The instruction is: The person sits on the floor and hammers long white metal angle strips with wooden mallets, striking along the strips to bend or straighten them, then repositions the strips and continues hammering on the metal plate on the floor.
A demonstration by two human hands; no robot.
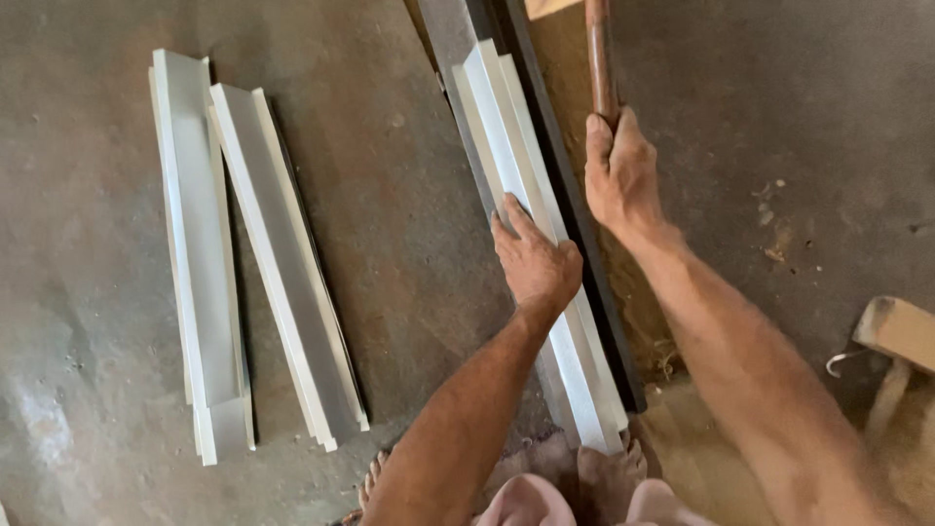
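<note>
My left hand (534, 257) presses flat on a long folded strip of white sheet metal (510, 146) that lies along a dark steel bar (565, 185) on the floor. My right hand (619, 173) is shut around the brown wooden handle (601, 58) of a tool; the handle runs up out of the picture, so its head is hidden. The right hand hovers just right of the strip, above the dark bar. My bare feet (604, 468) stand at the near end of the strip.
Two stacks of folded white metal strips (200, 253) (287, 263) lie side by side on the concrete floor (409, 224) to the left. A wooden block (901, 331) with a metal hook sits at the right edge. Dust and debris mark the floor right of the bar.
</note>
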